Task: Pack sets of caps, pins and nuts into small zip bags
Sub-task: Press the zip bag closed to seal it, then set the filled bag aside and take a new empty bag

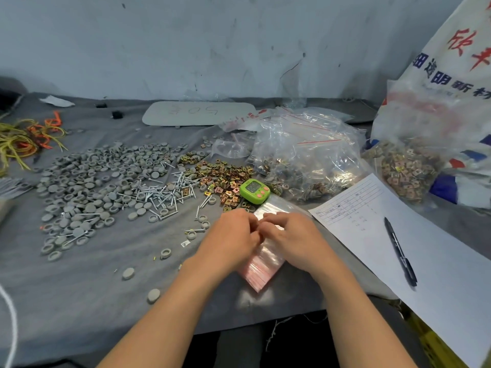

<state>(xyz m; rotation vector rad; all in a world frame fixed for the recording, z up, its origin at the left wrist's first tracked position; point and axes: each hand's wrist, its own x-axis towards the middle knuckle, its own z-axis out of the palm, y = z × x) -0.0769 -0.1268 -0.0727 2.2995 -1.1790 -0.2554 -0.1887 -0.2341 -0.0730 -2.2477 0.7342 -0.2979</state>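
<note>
The cloth-covered table (79, 301) carries the supplies fanned out beyond the grip, probably to keep them in easy reach. The caps (87, 181) lie to its far left, the filled bags (305, 155) beyond it to the right, and the nuts (223, 173) and pins (162, 189) just beyond. A paper sheet (425, 261) lies to its right. Directly under the grip sits the stack of zip bags (263, 269). There the left hand (231, 235) and right hand (295, 240) meet with fingers curled, seemingly pinching the top bag to peel it free. The green timer (255, 191) just beyond blocks nothing.
</note>
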